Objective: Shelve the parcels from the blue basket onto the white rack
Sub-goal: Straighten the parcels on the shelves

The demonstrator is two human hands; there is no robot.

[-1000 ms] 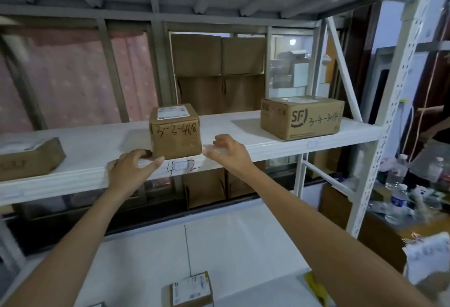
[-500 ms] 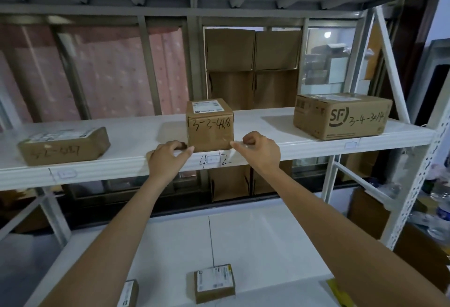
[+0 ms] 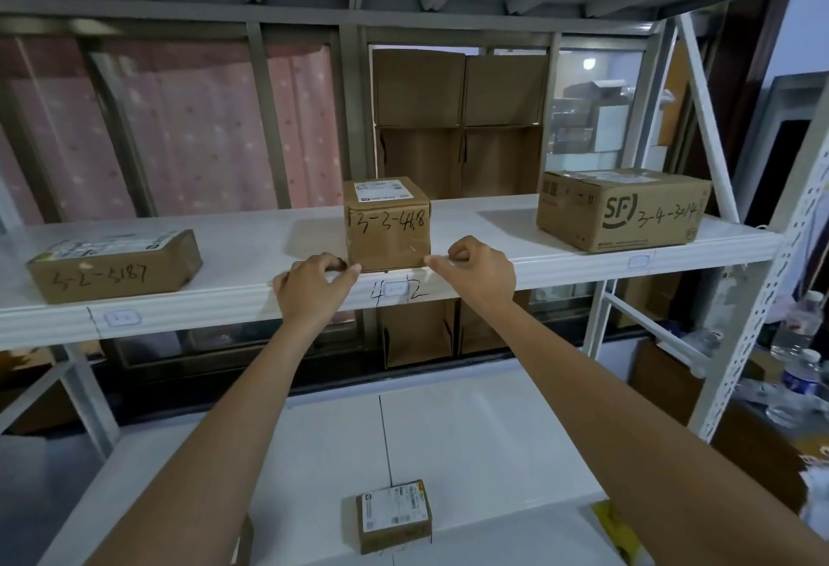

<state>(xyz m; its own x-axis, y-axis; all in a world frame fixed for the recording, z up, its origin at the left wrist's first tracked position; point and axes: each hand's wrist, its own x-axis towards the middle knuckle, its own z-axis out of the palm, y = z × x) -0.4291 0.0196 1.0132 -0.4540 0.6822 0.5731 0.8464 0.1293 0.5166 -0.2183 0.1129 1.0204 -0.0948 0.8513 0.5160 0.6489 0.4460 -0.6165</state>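
Three parcels sit on the white rack's upper shelf: the cube parcel, a flat one to its left, an SF box to its right. One small parcel lies on the shelf below it. The left hand and right hand, fingers curled and holding nothing, flank the cube's base. The blue basket is unseen, so I cannot tell what remains.

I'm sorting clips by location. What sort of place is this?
Probably a parcel pickup or storage room: a white rack holds cardboard parcels with handwritten codes, like the middle box and the SF box.
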